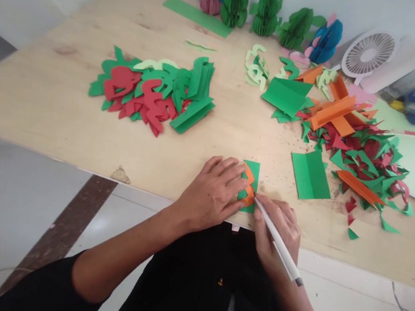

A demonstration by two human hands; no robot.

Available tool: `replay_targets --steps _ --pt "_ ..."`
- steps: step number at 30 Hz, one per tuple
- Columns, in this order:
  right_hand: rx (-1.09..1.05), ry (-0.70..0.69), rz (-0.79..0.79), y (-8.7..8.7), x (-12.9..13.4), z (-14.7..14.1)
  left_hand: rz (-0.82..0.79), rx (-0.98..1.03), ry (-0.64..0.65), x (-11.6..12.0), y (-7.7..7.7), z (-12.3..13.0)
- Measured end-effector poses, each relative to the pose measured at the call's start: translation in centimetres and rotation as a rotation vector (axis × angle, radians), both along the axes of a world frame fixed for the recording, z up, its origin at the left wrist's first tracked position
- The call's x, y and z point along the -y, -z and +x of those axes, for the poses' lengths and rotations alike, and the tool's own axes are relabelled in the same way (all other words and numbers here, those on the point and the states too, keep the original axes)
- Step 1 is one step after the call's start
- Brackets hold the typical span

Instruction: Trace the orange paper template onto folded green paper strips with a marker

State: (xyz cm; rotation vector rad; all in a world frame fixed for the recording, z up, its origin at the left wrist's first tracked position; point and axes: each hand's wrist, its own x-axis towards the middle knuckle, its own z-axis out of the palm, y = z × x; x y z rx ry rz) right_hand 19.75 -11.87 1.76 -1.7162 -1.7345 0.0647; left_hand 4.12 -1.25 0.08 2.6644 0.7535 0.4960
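Observation:
Near the table's front edge lies a green paper piece (255, 169) with a wavy-edged orange paper cutout (250, 197) on top. My left hand (214, 193) presses on the cutout's left side, its fingers stretched out flat and partly covering both papers. A white pen (280, 243) is gripped in my right hand (279, 224), tip touching the cutout's right edge. To the right of the papers sits a folded green sheet (310, 175). Farther left is a heap of cut shapes, with red cutouts (150, 104) and green cutouts (199, 83) overlapping.
Red, green and orange scraps (372, 160) spread over the table's right side. Along the wall stand several honeycomb paper figures (266, 12) and a small white fan (370, 54) beside a white roll (403, 65). A green strip (198, 16) lies at the back of the wooden table (62, 101).

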Motion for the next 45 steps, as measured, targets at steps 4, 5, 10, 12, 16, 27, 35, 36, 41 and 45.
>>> replay_targets --steps 4,5,10,12,16,27,35,36,41,45 --pt "0.045 0.005 0.0 0.2 0.1 0.0 -0.023 0.005 0.016 -0.2 -0.3 -0.2" --pt "0.052 0.006 0.001 0.3 0.1 0.0 -0.031 0.001 0.026 -0.3 -0.5 -0.2" --pt "0.051 0.015 0.01 0.3 0.2 -0.1 -0.072 0.0 0.053 -1.0 -1.2 -0.7" --pt "0.055 0.012 0.016 0.3 0.2 -0.2 -0.073 0.018 0.057 -1.2 -1.3 -0.7" --pt "0.085 0.003 0.035 0.3 0.1 -0.2 -0.067 0.051 0.061 -1.4 -0.9 -0.8" --pt "0.131 -0.011 0.055 0.3 0.0 -0.2 -0.03 0.047 0.068 -1.1 -0.2 -0.8" --pt "0.143 -0.038 0.03 0.4 0.3 0.0 -0.021 0.06 0.073 -1.5 -0.1 -1.3" --pt "0.133 -0.038 0.024 0.2 0.2 -0.1 -0.023 0.061 0.074 -1.5 -0.1 -1.3" --pt "-0.087 0.068 -0.054 -0.8 -1.1 -0.2 -0.039 0.054 0.068 -1.5 -0.1 -1.2" --pt "-0.214 0.135 -0.126 -0.9 -3.0 -0.4 -0.049 0.053 0.069 -1.5 0.0 -1.3"
